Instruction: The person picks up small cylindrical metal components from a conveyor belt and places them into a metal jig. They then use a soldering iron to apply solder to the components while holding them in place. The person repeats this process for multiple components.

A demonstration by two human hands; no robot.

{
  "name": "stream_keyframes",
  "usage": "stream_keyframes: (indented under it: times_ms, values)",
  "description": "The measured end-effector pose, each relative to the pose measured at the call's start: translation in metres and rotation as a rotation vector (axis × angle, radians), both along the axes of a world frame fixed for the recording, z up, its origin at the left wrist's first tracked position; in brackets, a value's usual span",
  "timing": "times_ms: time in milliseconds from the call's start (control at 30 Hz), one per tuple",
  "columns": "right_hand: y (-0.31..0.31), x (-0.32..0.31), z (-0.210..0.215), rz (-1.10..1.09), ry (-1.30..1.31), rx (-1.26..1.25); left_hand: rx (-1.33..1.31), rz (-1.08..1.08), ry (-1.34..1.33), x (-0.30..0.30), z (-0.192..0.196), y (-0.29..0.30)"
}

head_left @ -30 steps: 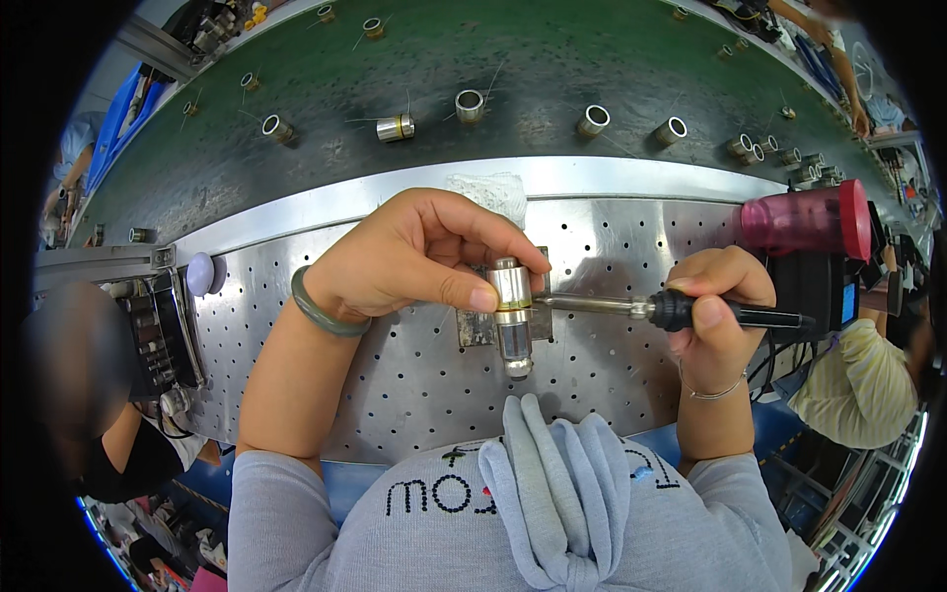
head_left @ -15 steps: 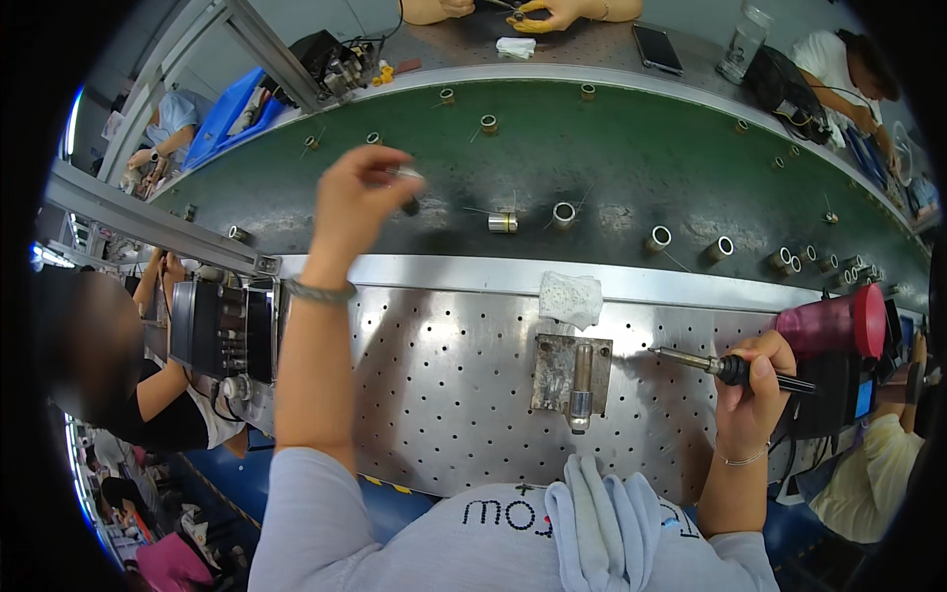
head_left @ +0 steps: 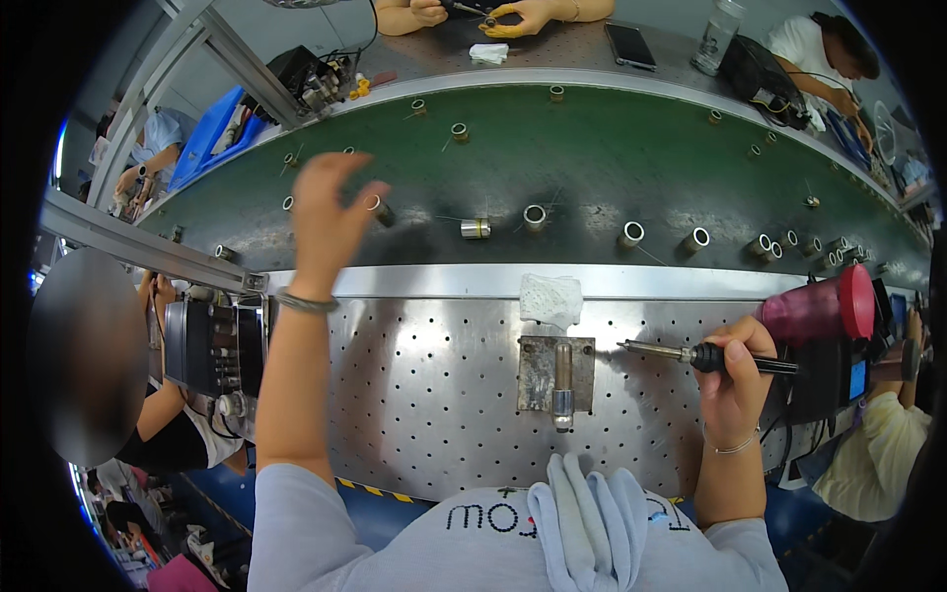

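Above the green work surface (head_left: 592,178), my left hand (head_left: 330,212) is open, its thumb and fingers apart with nothing between them. Close to its thumb stands a small metal cylinder (head_left: 376,206). My right hand (head_left: 738,380) grips a soldering iron (head_left: 710,358), whose tip points left over the perforated metal bench (head_left: 424,395). Left of the tip, a flat metal block (head_left: 537,375) carries a rod-like metal piece with a shiny sleeve (head_left: 563,395). A white pad (head_left: 550,299) lies just beyond the block.
Several metal cylinders, some with thin wires, stand along the green surface; one (head_left: 475,229) lies on its side. A pink container (head_left: 814,304) is beyond my right hand. Black equipment (head_left: 202,335) stands at the left. Across the surface, a co-worker's hands (head_left: 523,18) hold a small part.
My left hand has opened from a pinch beside the cylinder and drawn away to the left. The right hand still holds the soldering iron. The whole view has shifted slightly.
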State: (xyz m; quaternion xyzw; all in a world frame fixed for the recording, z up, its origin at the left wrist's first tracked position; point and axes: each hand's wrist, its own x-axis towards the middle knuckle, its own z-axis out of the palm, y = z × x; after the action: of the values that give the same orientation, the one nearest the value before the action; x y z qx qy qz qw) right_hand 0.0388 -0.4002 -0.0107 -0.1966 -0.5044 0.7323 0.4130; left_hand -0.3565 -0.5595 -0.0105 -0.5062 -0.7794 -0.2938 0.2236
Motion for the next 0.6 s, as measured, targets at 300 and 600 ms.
stream_keyframes:
  times_ms: [300,600]
  values:
    - [0.002,0.001,0.004,0.063,0.046,-0.008,-0.184,-0.278,-0.365,0.062,-0.020,0.034]
    - [-0.004,-0.001,0.008,0.093,0.033,-0.005,-0.400,-0.950,-1.424,0.121,0.006,0.024]
